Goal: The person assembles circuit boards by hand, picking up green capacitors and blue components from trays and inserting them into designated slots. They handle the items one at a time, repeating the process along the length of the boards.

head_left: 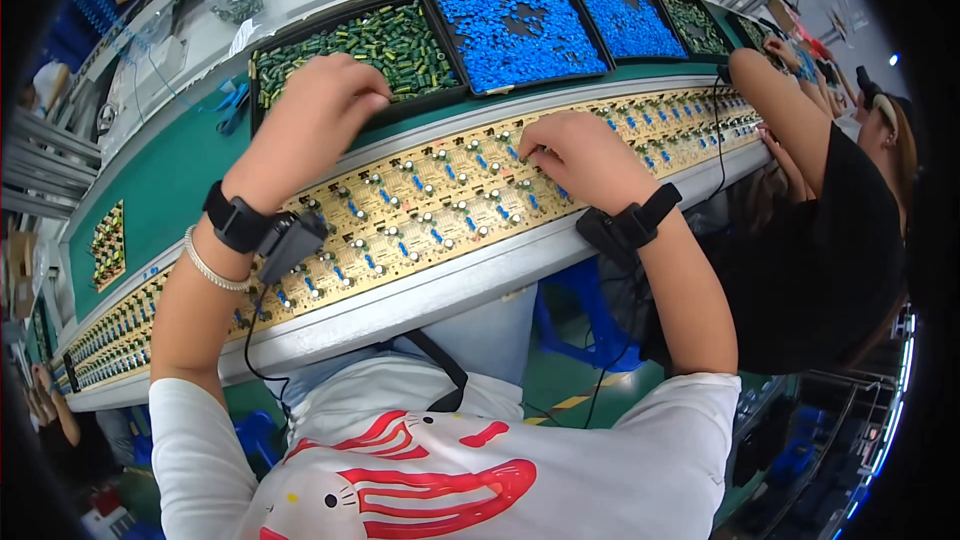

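Observation:
My left hand (325, 112) is over the near edge of a black tray of small green cylindrical components (350, 45). Its fingers are curled together, and whatever they may hold is hidden. Over a long row of tan circuit boards (385, 258), my right hand (588, 158) is lowered with thumb and fingers pinched at the board surface. Anything in that pinch is too small to make out. Blue parts, green parts and small round silvery-topped parts stand on the boards in repeated rows. Each wrist wears a black strap with a small box.
Two black trays of blue parts (515, 25) lie beyond the boards, with more green parts in a tray (695, 25) farther right. Blue-handled pliers (232, 105) lie on the green bench at left. A co-worker in black (800, 240) sits close on my right. A thin cable (718, 130) crosses the boards.

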{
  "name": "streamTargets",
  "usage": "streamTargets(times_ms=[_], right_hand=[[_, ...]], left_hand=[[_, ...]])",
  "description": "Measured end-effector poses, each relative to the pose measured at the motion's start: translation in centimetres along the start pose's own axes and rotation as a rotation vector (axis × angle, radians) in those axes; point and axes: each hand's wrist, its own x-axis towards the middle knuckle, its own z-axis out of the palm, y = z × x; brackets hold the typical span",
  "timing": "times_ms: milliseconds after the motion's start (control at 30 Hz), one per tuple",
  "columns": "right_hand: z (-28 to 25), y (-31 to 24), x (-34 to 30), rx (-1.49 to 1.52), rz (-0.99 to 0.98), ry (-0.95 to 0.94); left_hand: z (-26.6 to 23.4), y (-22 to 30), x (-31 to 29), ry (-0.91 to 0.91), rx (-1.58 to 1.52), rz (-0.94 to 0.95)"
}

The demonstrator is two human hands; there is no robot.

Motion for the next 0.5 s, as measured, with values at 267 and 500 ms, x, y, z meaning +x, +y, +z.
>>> streamTargets(times_ms=[267,500], right_hand=[[0.2,-1.1,0.3,-0.112,0.046,-0.022],[-3.9,-0.4,6.3,-0.021,-0.137,0.109]], left_hand=[[2.4,5.4,0.8,-0.339,-0.606,-0.047],[3.6,7.0,1.8,-0.479,-0.704,-0.165]])
